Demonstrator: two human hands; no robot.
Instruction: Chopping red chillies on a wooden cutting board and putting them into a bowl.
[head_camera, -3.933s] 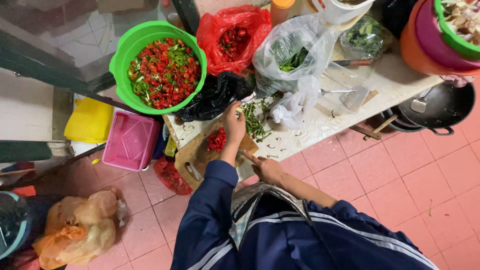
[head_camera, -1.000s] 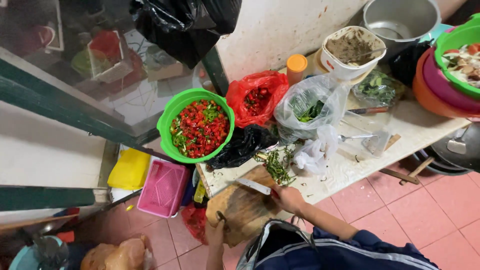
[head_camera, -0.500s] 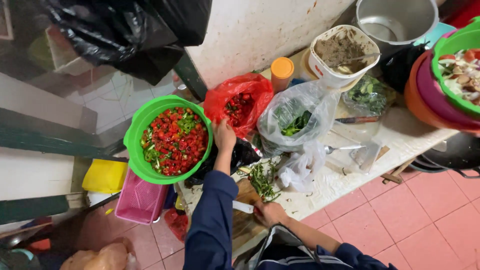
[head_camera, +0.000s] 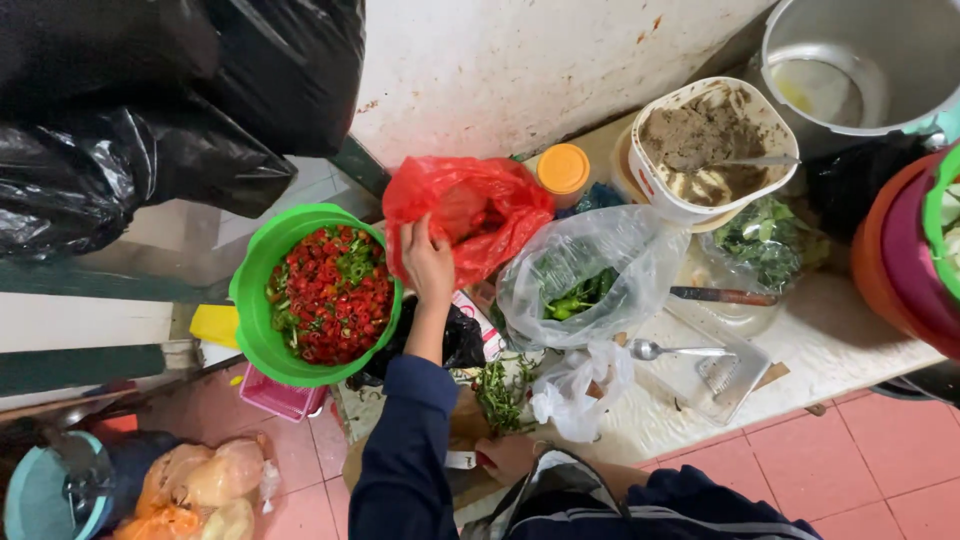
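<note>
Chillies, chopped, already fill the green bowl (head_camera: 318, 295). Just right of that bowl, the left hand (head_camera: 428, 262) pinches the red bag's (head_camera: 470, 210) mouth, more chillies inside. Below the bowl, the right hand (head_camera: 508, 455) grips a knife (head_camera: 460, 460) over the surface (head_camera: 820, 340).

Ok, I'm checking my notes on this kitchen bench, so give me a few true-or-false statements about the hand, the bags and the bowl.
1. The left hand touches the red plastic bag. True.
2. The round green plastic bowl holds chopped red and green chillies. True.
3. The clear plastic bag holds red tomatoes. False: green vegetables show inside it.
4. The metal spoon stands in the green bowl. False: it lies on the white counter.
5. The right hand is raised over the clear bag. False: it is low, near the body.
</note>
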